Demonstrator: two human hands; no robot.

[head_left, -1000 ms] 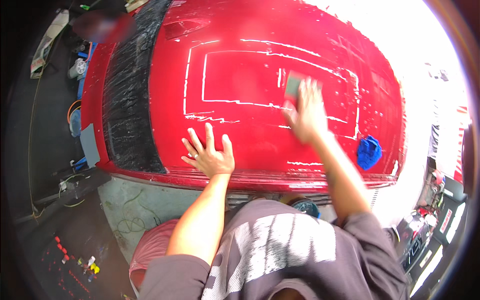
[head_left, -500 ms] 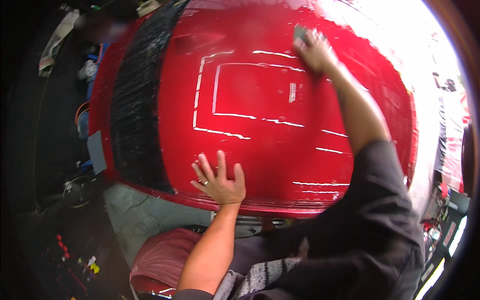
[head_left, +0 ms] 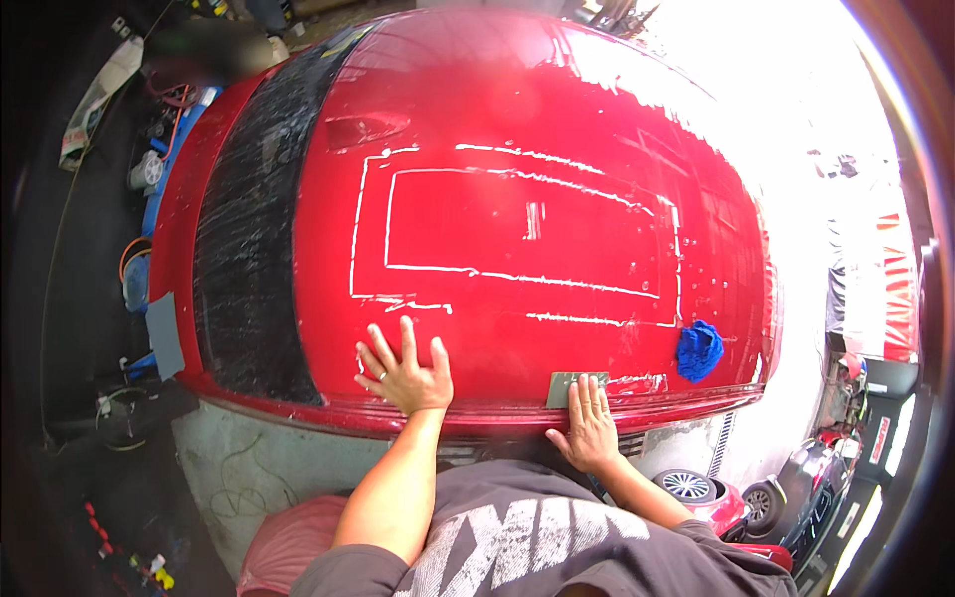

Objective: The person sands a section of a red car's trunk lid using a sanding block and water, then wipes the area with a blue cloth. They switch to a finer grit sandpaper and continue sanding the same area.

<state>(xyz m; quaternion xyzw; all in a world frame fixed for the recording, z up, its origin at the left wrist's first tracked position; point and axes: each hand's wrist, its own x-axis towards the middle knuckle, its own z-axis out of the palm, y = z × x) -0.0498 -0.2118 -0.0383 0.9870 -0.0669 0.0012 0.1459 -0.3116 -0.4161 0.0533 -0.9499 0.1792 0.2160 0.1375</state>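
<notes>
A glossy red car roof (head_left: 477, 109) fills the middle, marked with white streaks forming rough nested rectangles. My left hand (head_left: 404, 372) lies on its lower left with fingers spread, holding nothing. My right hand (head_left: 583, 424) presses a flat grey-green pad (head_left: 561, 390) at the roof's near edge, its fingers together over the pad. A crumpled blue cloth (head_left: 699, 350) rests just right of that hand.
A dark glass panel (head_left: 259, 219) borders the roof's left. A grey sheet (head_left: 163, 336) is by the body edge. A cord (head_left: 254, 468) crosses the pale floor (head_left: 214, 453). Wheels (head_left: 686, 485) and clutter lie at lower right.
My right hand and the pad have moved from the roof's far right area back to the near edge. My left hand stays spread on the roof. The whole view has shifted slightly.
</notes>
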